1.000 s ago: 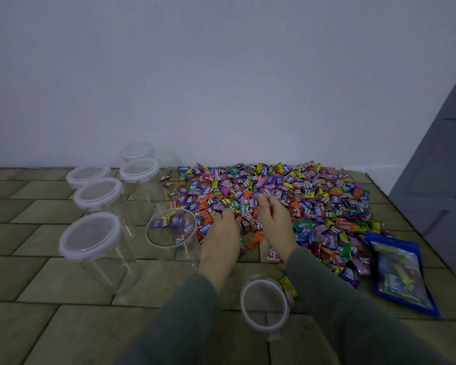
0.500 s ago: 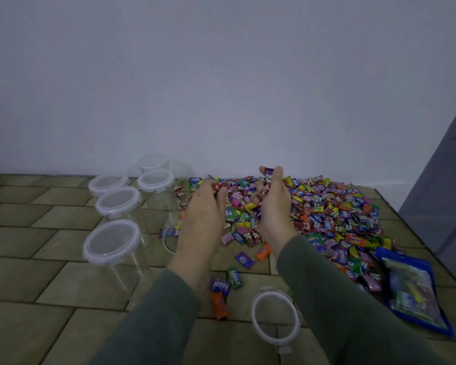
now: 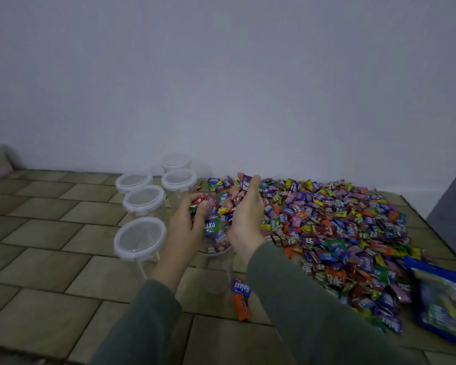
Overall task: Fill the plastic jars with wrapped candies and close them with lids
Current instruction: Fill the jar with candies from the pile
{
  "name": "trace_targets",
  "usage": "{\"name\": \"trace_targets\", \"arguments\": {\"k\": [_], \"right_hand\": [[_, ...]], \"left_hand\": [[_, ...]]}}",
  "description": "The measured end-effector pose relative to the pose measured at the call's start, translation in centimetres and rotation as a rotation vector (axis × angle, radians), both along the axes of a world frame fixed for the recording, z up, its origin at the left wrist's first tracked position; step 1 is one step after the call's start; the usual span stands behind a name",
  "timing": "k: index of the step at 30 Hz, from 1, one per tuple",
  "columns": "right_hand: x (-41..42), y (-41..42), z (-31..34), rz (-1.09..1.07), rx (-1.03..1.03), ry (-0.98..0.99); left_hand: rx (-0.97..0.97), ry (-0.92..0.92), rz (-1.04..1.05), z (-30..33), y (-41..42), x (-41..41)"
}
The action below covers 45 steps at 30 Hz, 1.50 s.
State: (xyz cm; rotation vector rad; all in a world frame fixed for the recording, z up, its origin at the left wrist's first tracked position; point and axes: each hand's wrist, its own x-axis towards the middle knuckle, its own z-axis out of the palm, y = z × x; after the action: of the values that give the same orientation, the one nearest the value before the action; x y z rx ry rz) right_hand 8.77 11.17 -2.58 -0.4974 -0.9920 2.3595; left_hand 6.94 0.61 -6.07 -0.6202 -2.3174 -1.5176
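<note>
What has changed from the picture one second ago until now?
Both hands left the candy pile and rose together: the left hand and right hand now cup a scoop of candies above the open jar. Two candies now lie beside it. The lidded jars and blue bag stayed.

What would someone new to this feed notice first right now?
The big spread of wrapped candies across the floor on the right, up to the wall. Next, the left hand and right hand cupped together around a load of candies, held above the open clear jar at centre. Left of them stand lidded empty jars, and two stray candies lie near the open jar's base.
</note>
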Motion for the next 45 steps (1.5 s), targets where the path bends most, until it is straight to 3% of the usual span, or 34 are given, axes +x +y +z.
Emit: {"name": "trace_targets", "arguments": {"k": [6, 10, 14, 16, 20, 23, 31, 37, 45], "right_hand": [[-0.2, -0.2, -0.8, -0.106, -0.029, 0.037], [-0.5, -0.1, -1.1, -0.123, -0.054, 0.052], [-0.5, -0.1, -1.4, -0.094, -0.030, 0.067], [-0.8, 0.1, -1.7, -0.051, -0.040, 0.086], [-0.6, 0.8, -1.4, 0.150, 0.129, 0.058], [-0.5, 1.5, -1.6, 0.241, 0.345, -0.046], [-0.3, 1.4, -1.5, 0.278, 0.349, -0.126], [0.3, 1.4, -1.5, 0.419, 0.280, 0.126], [0.2, 0.6, -1.9, 0.396, 0.639, 0.147]], "left_hand": [[0.088, -0.109, -0.096, -1.7, -0.4, -0.8], [0.230, -0.010, -0.209, -2.6, -0.5, -0.8], [0.376, -0.039, -0.243, -2.7, -0.4, 0.0], [0.506, -0.164, -0.223, -3.2, 0.0, 0.5], [0.748, -0.666, -0.245, -3.8, 1.4, 0.4], [0.827, -0.773, -0.219, -4.5, 1.9, -0.1], [0.817, -0.773, -0.176, -4.2, 2.1, 0.3], [0.772, -0.712, -0.211, -4.8, 1.6, 0.0], [0.844, -0.662, -0.240, -4.3, 1.0, 0.6]]}}
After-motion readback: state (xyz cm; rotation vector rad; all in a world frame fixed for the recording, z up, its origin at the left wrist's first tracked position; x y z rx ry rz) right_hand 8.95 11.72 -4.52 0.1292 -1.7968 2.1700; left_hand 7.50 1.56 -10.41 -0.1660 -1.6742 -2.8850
